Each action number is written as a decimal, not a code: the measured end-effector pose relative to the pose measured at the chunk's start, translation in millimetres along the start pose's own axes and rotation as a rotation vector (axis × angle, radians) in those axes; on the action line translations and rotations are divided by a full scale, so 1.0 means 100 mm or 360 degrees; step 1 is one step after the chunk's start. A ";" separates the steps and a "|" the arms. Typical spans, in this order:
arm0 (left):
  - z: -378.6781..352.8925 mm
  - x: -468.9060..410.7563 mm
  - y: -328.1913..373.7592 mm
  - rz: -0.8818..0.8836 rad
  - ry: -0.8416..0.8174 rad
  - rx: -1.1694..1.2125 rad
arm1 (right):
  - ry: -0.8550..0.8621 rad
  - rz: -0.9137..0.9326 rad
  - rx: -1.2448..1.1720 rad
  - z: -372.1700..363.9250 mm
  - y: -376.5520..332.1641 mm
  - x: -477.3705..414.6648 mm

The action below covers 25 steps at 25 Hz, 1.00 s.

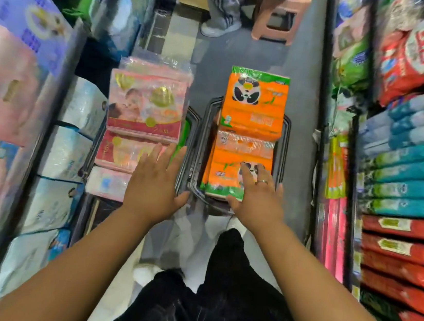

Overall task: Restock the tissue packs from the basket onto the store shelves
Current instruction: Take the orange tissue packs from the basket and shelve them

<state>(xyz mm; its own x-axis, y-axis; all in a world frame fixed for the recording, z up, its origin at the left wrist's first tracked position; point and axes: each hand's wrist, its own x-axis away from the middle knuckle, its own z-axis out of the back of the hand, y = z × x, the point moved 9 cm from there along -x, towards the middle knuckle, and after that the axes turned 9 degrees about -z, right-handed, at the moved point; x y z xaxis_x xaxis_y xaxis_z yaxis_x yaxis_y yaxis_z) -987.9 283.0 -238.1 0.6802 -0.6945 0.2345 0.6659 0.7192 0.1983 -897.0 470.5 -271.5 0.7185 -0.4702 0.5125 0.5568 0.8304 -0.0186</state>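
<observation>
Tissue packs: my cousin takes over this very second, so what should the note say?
The left hand is open and empty, above the pink packs.
The right hand is open, fingers over the near orange panda pack in the right basket.
Done: nothing picked up yet; both baskets hold packs.
Left: lift the packs out and place them on the shelves.

Bright, even indoor light; soft shadows; wide-angle stretch, blur at edges; glare on pink packs [145,103].
</observation>
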 end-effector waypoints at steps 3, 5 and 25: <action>-0.17 -0.55 0.38 0.0016 -0.0070 0.0037 | -0.0110 0.0026 0.0021 0.07 0.46 -0.45; -0.26 -0.94 0.58 0.0001 -0.0108 0.0040 | -0.0142 0.0034 0.0041 0.13 0.70 -0.78; -1.88 -4.07 -0.23 -0.0019 -0.0066 0.0128 | 0.0105 -0.0322 -0.0181 -0.63 1.09 -3.93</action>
<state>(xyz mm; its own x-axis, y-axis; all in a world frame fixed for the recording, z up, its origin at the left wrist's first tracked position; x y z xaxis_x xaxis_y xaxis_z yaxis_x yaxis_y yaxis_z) -1222.3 545.5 -517.5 0.6580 -0.7027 0.2707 0.6460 0.7115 0.2765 -1092.7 726.8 -528.8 0.6112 -0.6451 0.4586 0.7327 0.6802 -0.0196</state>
